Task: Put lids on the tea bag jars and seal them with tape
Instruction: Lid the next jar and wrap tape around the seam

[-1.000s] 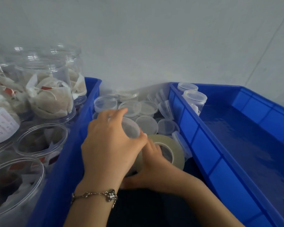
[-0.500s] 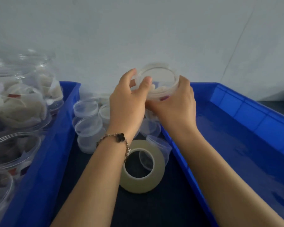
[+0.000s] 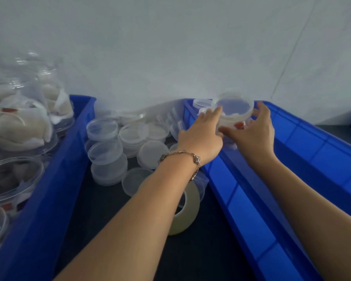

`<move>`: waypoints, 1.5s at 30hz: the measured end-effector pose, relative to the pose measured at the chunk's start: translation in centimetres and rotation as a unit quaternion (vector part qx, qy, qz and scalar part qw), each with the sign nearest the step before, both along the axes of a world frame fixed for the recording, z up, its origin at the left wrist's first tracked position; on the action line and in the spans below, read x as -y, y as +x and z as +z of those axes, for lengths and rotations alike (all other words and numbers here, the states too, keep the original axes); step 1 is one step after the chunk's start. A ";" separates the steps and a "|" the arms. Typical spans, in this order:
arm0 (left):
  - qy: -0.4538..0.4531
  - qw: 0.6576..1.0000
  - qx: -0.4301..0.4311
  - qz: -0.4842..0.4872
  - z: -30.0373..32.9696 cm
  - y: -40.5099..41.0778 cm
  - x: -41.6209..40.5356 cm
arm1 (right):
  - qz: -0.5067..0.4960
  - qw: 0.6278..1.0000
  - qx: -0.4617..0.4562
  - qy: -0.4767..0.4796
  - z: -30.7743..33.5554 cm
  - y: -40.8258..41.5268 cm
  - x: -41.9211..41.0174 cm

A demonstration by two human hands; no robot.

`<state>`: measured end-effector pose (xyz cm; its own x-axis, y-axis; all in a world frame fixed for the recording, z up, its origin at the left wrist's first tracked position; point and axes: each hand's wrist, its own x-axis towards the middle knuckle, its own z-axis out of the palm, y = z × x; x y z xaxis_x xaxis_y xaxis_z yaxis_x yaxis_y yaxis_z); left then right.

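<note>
Head view takes in a pale wall [image 3: 170, 47] across the back and a dark surface [image 3: 101, 211] below it. On the right lies a long blue bin [image 3: 304, 159]; on the left a second blue bin [image 3: 49, 179] holds clear open jars [image 3: 14, 175] stuffed with tea bags, some of them blurred. Between the bins sits a heap of clear round lids [image 3: 130, 136], lying flat or stacked, and nearer the camera a roll of pale tape [image 3: 185, 209] rests on the surface, partly hidden by the left forearm.

Both arms reach forward to one lidded jar [image 3: 235, 112] at the far left corner of the right bin, beside two other lidded jars [image 3: 200, 103]. It stands upright, its axis vertical and its lid facing up. The left hand [image 3: 201, 136], with a bracelet [image 3: 182, 159] on its wrist, presses its fingers [image 3: 215, 114] against the jar's left side. The right hand [image 3: 253, 132] is spread wide around the right side, thumb at the near wall and fingertips at the far rim; whether it grips or only touches cannot be told from the blur.
</note>
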<state>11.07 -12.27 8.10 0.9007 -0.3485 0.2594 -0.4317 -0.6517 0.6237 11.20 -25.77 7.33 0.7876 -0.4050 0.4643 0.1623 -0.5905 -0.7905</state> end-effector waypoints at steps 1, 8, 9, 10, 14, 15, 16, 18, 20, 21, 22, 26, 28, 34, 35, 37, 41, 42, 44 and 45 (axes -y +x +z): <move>0.010 1.000 -0.001 -0.001 -0.5 0.0 0.3 | 0.002 1.000 -0.011 0.005 -0.3 0.1 0.4; 0.115 0.993 -0.017 -0.010 -3.3 0.2 1.9 | -0.026 0.990 -0.135 -0.013 -2.7 0.7 2.1; 0.126 0.992 -0.009 -0.015 -3.4 0.3 2.0 | -0.012 0.989 -0.148 0.020 -3.0 0.8 2.2; 0.138 0.990 -0.006 -0.022 -3.5 0.4 2.1 | 0.003 0.986 -0.157 0.052 -3.2 0.9 2.3; 0.165 0.985 -0.024 -0.036 -3.7 0.4 2.3 | 0.004 0.979 -0.182 0.089 -3.7 1.1 2.0; 0.168 0.985 -0.022 -0.033 -3.7 0.4 2.4 | 0.001 0.979 -0.184 0.094 -3.7 1.3 1.9; 0.171 0.985 -0.015 -0.032 -3.7 0.4 2.4 | -0.001 0.978 -0.182 0.099 -3.7 1.6 1.8; 0.180 0.983 0.001 -0.032 -3.6 0.5 2.6 | -0.001 0.979 -0.180 0.095 -3.6 2.1 1.8; 0.189 0.981 0.004 -0.028 -3.5 0.5 2.8 | 0.001 0.978 -0.181 0.099 -3.6 2.2 1.8; 0.193 0.981 0.002 -0.024 -3.6 0.5 2.8 | 0.003 0.976 -0.184 0.114 -3.6 2.2 1.9; 0.195 0.981 -0.001 -0.020 -3.6 0.5 2.9 | 0.005 0.974 -0.188 0.126 -3.6 2.2 2.0; 0.193 0.981 0.005 -0.006 -3.6 0.4 3.2 | 0.000 0.971 -0.201 0.127 -3.9 2.1 2.2; 0.197 0.980 0.011 0.002 -3.6 0.3 3.4 | 0.001 0.972 -0.201 0.124 -4.1 2.1 2.2; 0.229 0.971 0.072 0.021 -3.3 0.4 3.5 | 0.010 0.977 -0.193 0.089 -4.7 2.1 2.2; 0.230 0.970 0.075 0.021 -3.3 0.4 3.5 | 0.010 0.978 -0.190 0.090 -4.8 2.0 2.2; 0.225 0.971 0.077 0.017 -3.4 0.3 3.6 | 0.012 0.977 -0.186 0.099 -4.7 2.0 2.3; 0.208 0.976 0.070 0.016 -3.9 0.3 3.3 | 0.032 0.965 -0.208 0.158 -4.4 1.7 1.9; 0.206 0.976 0.069 0.015 -3.9 0.3 3.2 | 0.041 0.959 -0.219 0.176 -4.4 1.7 1.7; 0.210 0.975 0.073 0.017 -4.0 0.2 3.2 | 0.059 0.950 -0.247 0.183 -4.4 1.5 1.2; 0.213 0.974 0.077 0.018 -3.9 0.1 3.2 | 0.065 0.947 -0.258 0.180 -4.5 1.5 1.1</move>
<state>11.17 -15.51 4.17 0.8760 -0.4235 0.2307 -0.4712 -0.8534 0.2227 12.70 -26.82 2.84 0.9263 -0.3472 -0.1465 -0.2478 -0.2684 -0.9309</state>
